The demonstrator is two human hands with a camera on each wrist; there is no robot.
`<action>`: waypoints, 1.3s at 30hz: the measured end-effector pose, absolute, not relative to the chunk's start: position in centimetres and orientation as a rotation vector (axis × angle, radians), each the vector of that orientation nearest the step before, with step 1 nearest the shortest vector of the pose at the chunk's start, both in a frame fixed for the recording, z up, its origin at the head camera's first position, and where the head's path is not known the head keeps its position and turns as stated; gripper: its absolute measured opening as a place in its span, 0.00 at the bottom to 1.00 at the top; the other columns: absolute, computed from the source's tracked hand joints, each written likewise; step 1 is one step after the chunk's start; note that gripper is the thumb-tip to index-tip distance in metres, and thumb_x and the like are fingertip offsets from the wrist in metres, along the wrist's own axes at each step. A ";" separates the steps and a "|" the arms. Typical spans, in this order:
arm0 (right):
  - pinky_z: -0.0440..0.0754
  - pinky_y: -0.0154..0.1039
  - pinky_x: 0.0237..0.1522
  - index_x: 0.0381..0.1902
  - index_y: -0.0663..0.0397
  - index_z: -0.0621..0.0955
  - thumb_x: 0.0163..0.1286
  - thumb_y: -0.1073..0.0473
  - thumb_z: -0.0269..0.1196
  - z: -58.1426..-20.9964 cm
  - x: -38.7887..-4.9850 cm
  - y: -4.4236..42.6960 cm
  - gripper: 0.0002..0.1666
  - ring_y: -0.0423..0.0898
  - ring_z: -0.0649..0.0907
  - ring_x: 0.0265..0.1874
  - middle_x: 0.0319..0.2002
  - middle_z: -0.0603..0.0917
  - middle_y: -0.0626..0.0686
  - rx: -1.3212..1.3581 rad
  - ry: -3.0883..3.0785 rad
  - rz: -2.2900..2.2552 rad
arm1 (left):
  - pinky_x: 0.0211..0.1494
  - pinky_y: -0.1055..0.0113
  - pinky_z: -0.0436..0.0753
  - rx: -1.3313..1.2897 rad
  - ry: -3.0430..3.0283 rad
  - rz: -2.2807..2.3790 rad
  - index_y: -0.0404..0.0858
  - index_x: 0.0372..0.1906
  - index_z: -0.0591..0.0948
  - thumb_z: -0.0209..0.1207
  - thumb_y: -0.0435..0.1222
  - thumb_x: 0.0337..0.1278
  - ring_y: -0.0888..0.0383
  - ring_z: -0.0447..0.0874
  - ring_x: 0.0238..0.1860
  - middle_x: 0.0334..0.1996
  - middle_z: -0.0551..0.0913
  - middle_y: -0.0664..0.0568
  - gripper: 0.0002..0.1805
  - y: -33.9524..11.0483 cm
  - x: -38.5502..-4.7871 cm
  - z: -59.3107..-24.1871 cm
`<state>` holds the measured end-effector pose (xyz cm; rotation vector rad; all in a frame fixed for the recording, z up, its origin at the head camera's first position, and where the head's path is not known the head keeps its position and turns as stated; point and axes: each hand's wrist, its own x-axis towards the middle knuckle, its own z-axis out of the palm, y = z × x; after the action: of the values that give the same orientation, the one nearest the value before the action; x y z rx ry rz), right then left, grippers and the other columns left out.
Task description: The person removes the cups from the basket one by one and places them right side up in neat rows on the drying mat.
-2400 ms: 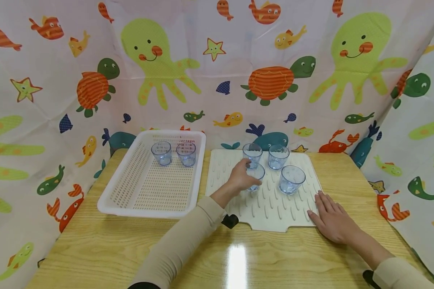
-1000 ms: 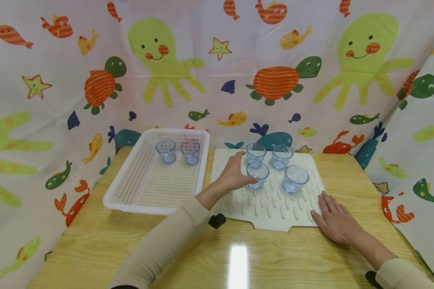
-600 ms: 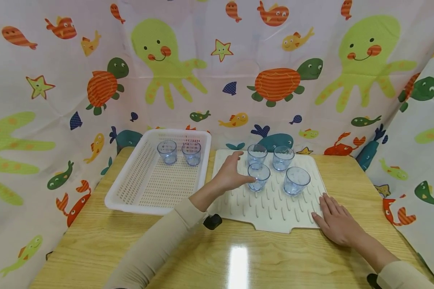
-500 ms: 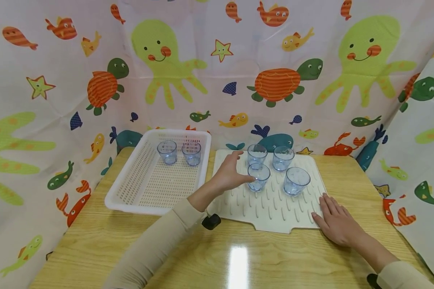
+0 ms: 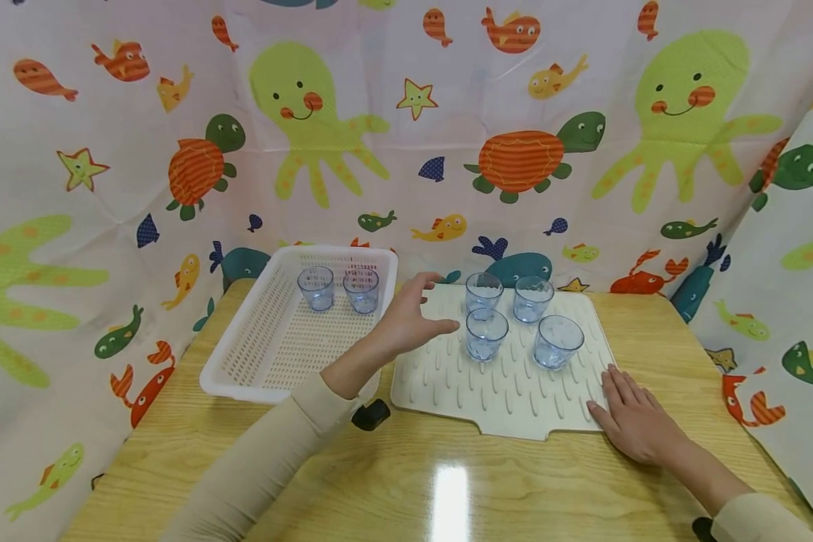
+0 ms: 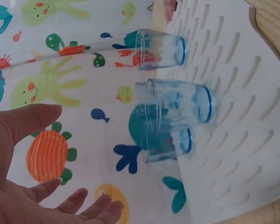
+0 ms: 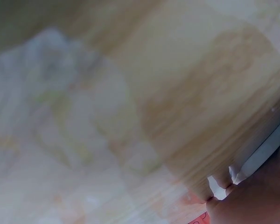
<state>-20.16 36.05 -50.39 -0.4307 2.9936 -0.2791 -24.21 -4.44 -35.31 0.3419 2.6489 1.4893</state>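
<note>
On a white ridged drying mat (image 5: 447, 391) stand several clear bluish glasses, upright. My left hand (image 5: 406, 320) hovers at the mat's left side, fingers and thumb spread, holding nothing. The nearest glass (image 5: 485, 336) is just right of its thumb, with a gap between. In the left wrist view the same hand (image 6: 32, 172) is spread apart from the glasses (image 6: 182, 105). My right hand (image 5: 638, 421) lies flat at the mat's right edge, partly on the wooden table. The right wrist view is blurred and shows only part of that hand (image 7: 252, 200).
A white perforated plastic basket (image 5: 244, 339) sits left of the mat, holding two more glasses (image 5: 316, 288) near its back. A patterned curtain (image 5: 433, 188) rises behind and at both sides. The wooden table (image 5: 406, 482) extends toward me.
My left hand has let go of the front-left glass and drawn back to the left, away from it. The glass stays on the mat. My right hand has kept its place.
</note>
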 end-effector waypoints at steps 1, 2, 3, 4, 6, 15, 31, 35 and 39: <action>0.50 0.77 0.69 0.75 0.80 0.54 0.83 0.37 0.43 -50.4 -20.1 36.0 0.49 0.77 0.53 0.74 0.76 0.51 0.79 -0.429 2.994 -0.277 | 0.67 0.45 0.76 0.339 2.660 1.488 0.43 0.77 0.63 0.72 0.39 0.58 0.41 0.66 0.73 0.74 0.65 0.43 0.44 -4.7 -24.2 -35.2; 0.50 0.77 0.69 0.75 0.80 0.54 0.83 0.37 0.43 -50.4 -20.1 36.0 0.49 0.77 0.53 0.74 0.76 0.51 0.79 -0.426 2.993 -0.274 | 0.67 0.44 0.75 0.337 2.668 1.488 0.42 0.77 0.63 0.72 0.39 0.58 0.41 0.66 0.73 0.74 0.65 0.43 0.44 -5.0 -24.2 -35.1; 0.50 0.77 0.69 0.75 0.80 0.54 0.83 0.37 0.43 -50.4 -20.0 36.0 0.49 0.77 0.53 0.74 0.76 0.51 0.79 -0.424 2.992 -0.275 | 0.68 0.44 0.75 0.336 2.676 1.492 0.42 0.77 0.63 0.72 0.39 0.58 0.42 0.66 0.72 0.74 0.65 0.43 0.44 -5.4 -24.2 -34.9; 0.50 0.77 0.69 0.75 0.80 0.54 0.83 0.37 0.43 -50.4 -20.0 36.0 0.49 0.77 0.53 0.74 0.76 0.51 0.79 -0.422 2.992 -0.275 | 0.68 0.44 0.75 0.332 2.681 1.500 0.42 0.77 0.63 0.72 0.39 0.58 0.42 0.66 0.72 0.74 0.65 0.43 0.44 -5.7 -24.1 -34.8; 0.50 0.77 0.69 0.75 0.80 0.54 0.82 0.37 0.43 -50.3 -19.9 36.1 0.49 0.77 0.53 0.74 0.76 0.50 0.79 -0.419 2.991 -0.274 | 0.68 0.43 0.74 0.329 2.689 1.511 0.42 0.77 0.63 0.72 0.38 0.58 0.41 0.66 0.72 0.73 0.66 0.43 0.44 -6.3 -24.1 -34.5; 0.50 0.77 0.68 0.75 0.80 0.53 0.82 0.36 0.43 -50.7 -20.0 36.4 0.50 0.77 0.53 0.74 0.76 0.50 0.79 -0.406 2.985 -0.266 | 0.70 0.42 0.71 0.289 2.721 1.454 0.43 0.78 0.60 0.71 0.39 0.58 0.40 0.64 0.74 0.75 0.63 0.43 0.46 -8.9 -24.5 -34.5; 0.50 0.77 0.69 0.75 0.80 0.53 0.82 0.36 0.43 -50.7 -20.1 36.3 0.50 0.77 0.53 0.74 0.76 0.50 0.78 -0.413 2.996 -0.252 | 0.68 0.43 0.74 0.145 2.810 1.438 0.39 0.79 0.56 0.69 0.37 0.60 0.40 0.67 0.69 0.75 0.62 0.39 0.47 -13.9 -27.1 -34.2; 0.50 0.76 0.69 0.75 0.79 0.53 0.82 0.36 0.44 -50.6 -20.1 36.1 0.50 0.77 0.53 0.74 0.76 0.50 0.78 -0.416 2.997 -0.257 | 0.66 0.43 0.76 0.103 2.807 1.460 0.38 0.79 0.55 0.69 0.36 0.61 0.39 0.67 0.69 0.75 0.61 0.38 0.47 -14.6 -27.8 -34.5; 0.50 0.76 0.69 0.75 0.80 0.53 0.82 0.36 0.44 -50.5 -20.1 36.1 0.50 0.77 0.53 0.74 0.76 0.50 0.79 -0.414 2.996 -0.258 | 0.66 0.42 0.75 0.056 2.811 1.476 0.38 0.79 0.55 0.68 0.36 0.61 0.38 0.67 0.67 0.75 0.60 0.37 0.46 -15.0 -28.5 -34.7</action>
<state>-20.10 36.10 -50.48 -0.4142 2.9957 -0.2582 -28.53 -14.97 -34.68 0.0564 2.8106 1.4764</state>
